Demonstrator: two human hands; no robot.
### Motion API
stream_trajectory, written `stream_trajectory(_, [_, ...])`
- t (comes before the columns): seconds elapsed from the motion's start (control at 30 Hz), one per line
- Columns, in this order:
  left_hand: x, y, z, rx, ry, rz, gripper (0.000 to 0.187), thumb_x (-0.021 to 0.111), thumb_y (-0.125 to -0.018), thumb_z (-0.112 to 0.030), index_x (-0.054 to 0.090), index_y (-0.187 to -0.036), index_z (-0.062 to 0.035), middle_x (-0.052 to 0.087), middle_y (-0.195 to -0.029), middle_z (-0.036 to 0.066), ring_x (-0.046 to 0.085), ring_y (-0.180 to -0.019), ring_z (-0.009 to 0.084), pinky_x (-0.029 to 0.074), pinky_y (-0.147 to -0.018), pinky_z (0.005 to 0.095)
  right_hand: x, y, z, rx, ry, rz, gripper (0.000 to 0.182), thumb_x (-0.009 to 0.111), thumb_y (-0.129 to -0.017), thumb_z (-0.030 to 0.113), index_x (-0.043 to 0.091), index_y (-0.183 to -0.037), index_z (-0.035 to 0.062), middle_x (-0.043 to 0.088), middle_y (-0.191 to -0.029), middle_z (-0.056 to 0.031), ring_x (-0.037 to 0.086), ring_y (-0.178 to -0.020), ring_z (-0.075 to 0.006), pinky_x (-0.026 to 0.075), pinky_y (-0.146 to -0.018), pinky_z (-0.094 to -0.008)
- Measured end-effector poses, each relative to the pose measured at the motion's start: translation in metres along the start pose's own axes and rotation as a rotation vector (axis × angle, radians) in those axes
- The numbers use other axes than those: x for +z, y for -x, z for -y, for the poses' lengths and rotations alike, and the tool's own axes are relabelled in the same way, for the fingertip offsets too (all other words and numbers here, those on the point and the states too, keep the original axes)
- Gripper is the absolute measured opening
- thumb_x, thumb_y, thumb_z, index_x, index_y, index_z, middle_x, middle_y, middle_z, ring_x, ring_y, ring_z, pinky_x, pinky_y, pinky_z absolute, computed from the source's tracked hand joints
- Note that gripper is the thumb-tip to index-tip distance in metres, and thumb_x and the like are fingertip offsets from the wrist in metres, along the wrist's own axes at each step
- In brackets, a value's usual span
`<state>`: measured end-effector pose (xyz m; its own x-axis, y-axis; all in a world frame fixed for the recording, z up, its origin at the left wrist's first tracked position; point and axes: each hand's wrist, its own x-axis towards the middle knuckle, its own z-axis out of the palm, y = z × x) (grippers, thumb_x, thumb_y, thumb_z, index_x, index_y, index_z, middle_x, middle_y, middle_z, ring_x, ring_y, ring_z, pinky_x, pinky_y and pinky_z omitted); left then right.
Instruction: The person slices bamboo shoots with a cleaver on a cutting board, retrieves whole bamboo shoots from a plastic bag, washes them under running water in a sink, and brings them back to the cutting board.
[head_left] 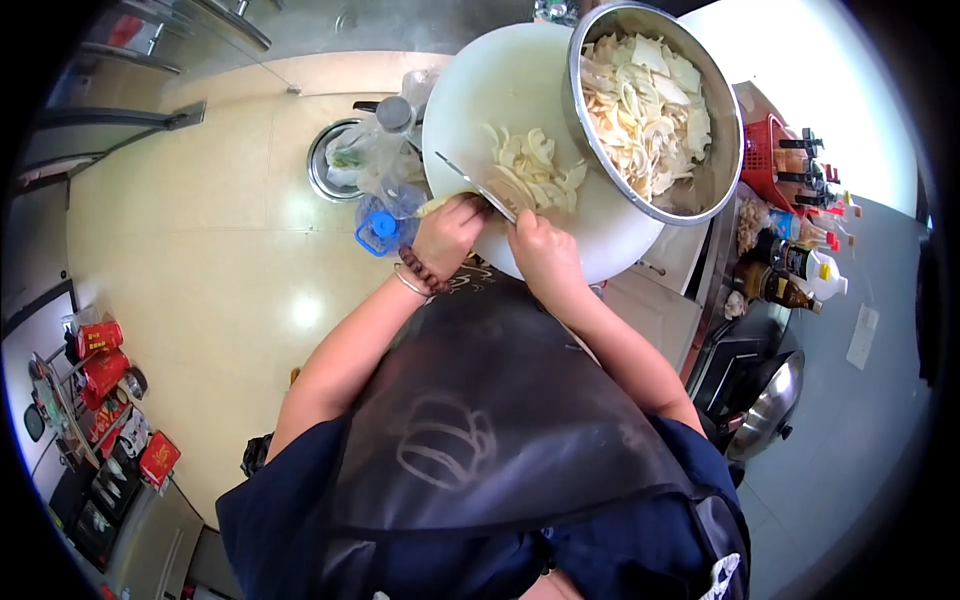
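Observation:
My right hand (pixel 546 252) is closed around the handle of a kitchen knife (pixel 472 184), whose blade slants up to the left over a round white cutting board (pixel 482 85). Beside the blade, my left hand (pixel 449 236) has its fingers curled on a pale yellowish vegetable piece (pixel 434 206) at the board's near left edge; most of that piece is hidden under the fingers. A small heap of pale vegetable slices (pixel 540 172) lies just beyond the blade. At the board's right, a steel bowl (pixel 734 150) holds many more such slices (pixel 655 110).
Left of the board are a clear plastic bottle (pixel 395 115), a blue-capped jug (pixel 380 228) and a steel basin (pixel 318 165). On the right counter stand a red basket (pixel 760 160) and several seasoning bottles (pixel 790 285), with a wok (pixel 770 405) nearer me.

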<state>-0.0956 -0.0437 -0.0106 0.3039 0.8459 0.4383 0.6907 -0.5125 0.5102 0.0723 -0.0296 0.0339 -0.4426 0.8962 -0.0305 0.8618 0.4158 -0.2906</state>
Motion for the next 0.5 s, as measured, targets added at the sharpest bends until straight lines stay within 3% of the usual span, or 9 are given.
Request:
stream_trajectory(0.17, [0.000,0.005,0.006,-0.006,-0.016,-0.077,0.022,0.057,-0.066,-0.007,0.060,-0.087,-0.0014,0.059,-0.093,0.008,0.056,-0.089,0.0232,0.049,-0.071,0.0333,-0.010,-0.012,-0.015,0.016,-0.175,-0.021,0.022,0.060,-0.080,0.016,0.046,-0.072,0.0004,0.056,-0.062,-0.0186,0.056,-0.055,-0.0370,0.045,-0.049,-0.0429])
stream_trajectory(0.4, [0.008,-0.013,0.004,0.076,0.051,-0.031,0.021,0.063,-0.064,-0.007,0.062,-0.085,-0.0018,0.061,-0.088,0.008,0.058,-0.086,0.0244,0.049,-0.071,0.0334,-0.044,0.000,-0.013,0.018,-0.066,-0.038,0.017,0.057,-0.079,0.014,0.046,-0.073,0.0022,0.056,-0.061,-0.0167,0.057,-0.053,-0.0355,0.047,-0.048,-0.0419])
stream_trajectory(0.5, [0.010,-0.012,0.005,0.081,0.017,-0.034,0.021,0.057,-0.067,-0.007,0.062,-0.087,-0.0023,0.059,-0.089,0.007,0.056,-0.088,0.0219,0.049,-0.070,0.0322,-0.061,0.017,-0.002,0.032,0.017,0.058,0.016,0.057,-0.078,0.012,0.046,-0.072,0.0026,0.054,-0.058,-0.0151,0.056,-0.051,-0.0335,0.047,-0.046,-0.0405])
